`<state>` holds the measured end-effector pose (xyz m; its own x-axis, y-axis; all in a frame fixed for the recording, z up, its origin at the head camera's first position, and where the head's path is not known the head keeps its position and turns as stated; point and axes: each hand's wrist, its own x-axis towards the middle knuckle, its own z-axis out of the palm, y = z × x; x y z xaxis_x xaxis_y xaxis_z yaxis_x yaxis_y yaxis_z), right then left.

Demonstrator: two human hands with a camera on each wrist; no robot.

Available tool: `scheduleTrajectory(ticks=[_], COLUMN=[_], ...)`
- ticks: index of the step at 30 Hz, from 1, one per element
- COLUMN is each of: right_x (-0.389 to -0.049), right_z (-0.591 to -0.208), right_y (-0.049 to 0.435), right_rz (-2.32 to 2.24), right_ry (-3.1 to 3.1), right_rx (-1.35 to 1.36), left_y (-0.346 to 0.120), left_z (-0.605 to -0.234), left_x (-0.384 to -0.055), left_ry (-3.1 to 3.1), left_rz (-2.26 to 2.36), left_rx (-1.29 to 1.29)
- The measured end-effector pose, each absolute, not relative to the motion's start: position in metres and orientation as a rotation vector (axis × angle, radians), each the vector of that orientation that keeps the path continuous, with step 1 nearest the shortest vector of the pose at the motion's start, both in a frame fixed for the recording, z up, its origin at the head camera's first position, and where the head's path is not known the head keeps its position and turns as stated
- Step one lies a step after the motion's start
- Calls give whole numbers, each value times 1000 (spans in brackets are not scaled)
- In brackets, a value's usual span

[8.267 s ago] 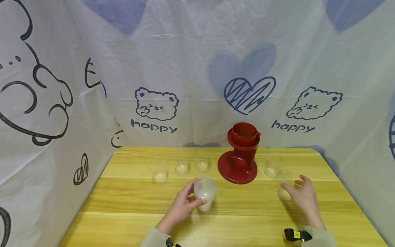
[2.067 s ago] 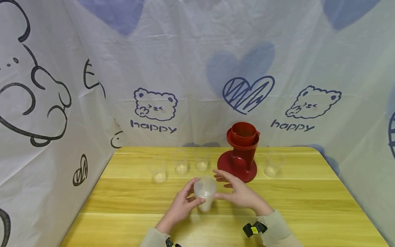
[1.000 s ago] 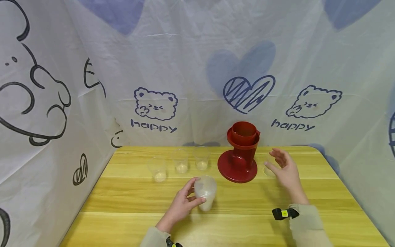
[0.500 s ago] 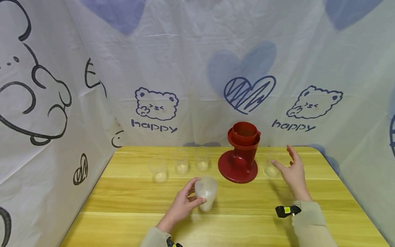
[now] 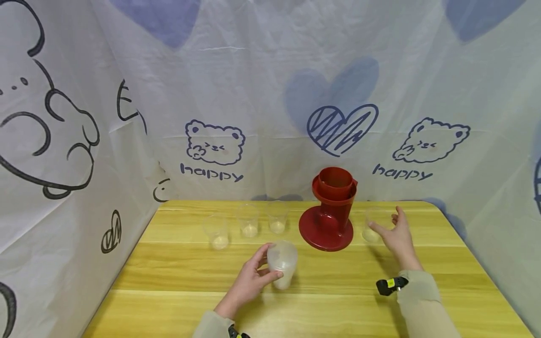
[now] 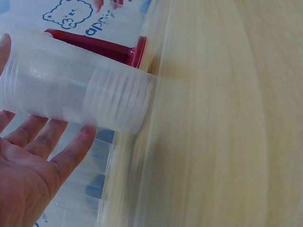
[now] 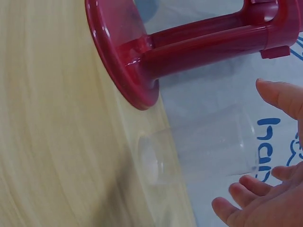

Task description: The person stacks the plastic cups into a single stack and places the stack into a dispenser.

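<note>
My left hand (image 5: 249, 282) holds a stack of nested clear plastic cups (image 5: 282, 263) upright near the middle of the wooden table. In the left wrist view the fingers lie along one side of the cup stack (image 6: 75, 80). At the right, my right hand (image 5: 399, 240) is beside a single clear plastic cup (image 5: 372, 232) standing on the table. The right wrist view shows that cup (image 7: 208, 146) upright, with the right hand (image 7: 272, 201) spread around its rim end, thumb and fingers wide apart.
A red stand (image 5: 325, 230) with a round base and a cup-shaped top rises between the hands, left of the single cup. Several clear cups (image 5: 248, 225) stand at the back left. A printed white cloth (image 5: 262, 94) hangs behind the table (image 5: 190, 277).
Earlier my right hand was at a nearer cup on the right, now gone from there. It then came to the stack and went back right to the remaining cup. The left hand stays put.
</note>
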<state>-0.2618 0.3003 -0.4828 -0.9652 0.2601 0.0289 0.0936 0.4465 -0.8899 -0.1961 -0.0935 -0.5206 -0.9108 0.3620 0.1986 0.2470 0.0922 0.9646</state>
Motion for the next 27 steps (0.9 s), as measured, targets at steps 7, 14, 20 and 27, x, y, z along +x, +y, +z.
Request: scheduleTrajectory(ticks=[7, 14, 20, 27], right_x=[-267, -269, -270, -269], right_z=[-487, -489, -490, -489], right_y=[301, 300, 300, 298], right_rz=[1577, 1581, 1570, 1573], right_ry=[-2568, -2578, -2578, -2575], right_rx=[-349, -365, -372, -376], left_y=[-93, -93, -93, -93], left_z=[-521, -523, -521, -522], left_x=[-196, -197, -197, -197], left_ry=[2261, 2271, 2266, 2275], left_rz=[1954, 1965, 1959, 1943], left_rx=[629, 661, 632, 619])
